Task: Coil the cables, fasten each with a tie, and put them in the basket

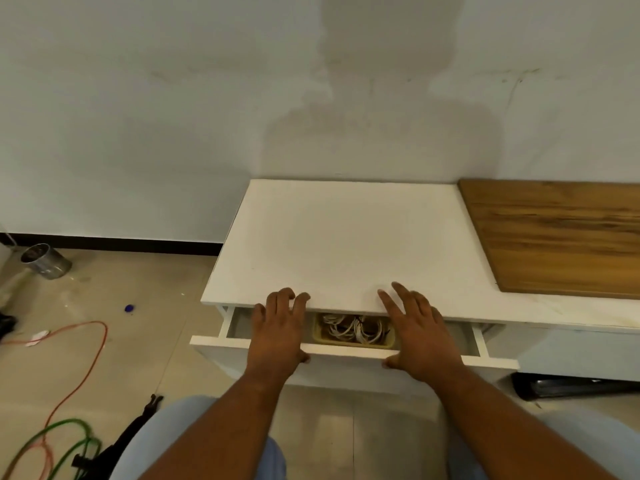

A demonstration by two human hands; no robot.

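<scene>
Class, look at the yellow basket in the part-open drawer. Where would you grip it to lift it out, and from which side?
Grip the basket by its rim, coming from above: the drawer front and walls shut off its sides. The white top overhangs its far part, so pulling the drawer further out first seems wise.

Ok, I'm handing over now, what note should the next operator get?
Left grip and right grip: both open, resting on the white drawer front, holding nothing.
Done: yellow plastic basket sits in the partly open drawer with looped white cables inside; ties not discernible.
Left: orange cable and green cable lie loose on the floor; probably coil those, if they count.
</scene>
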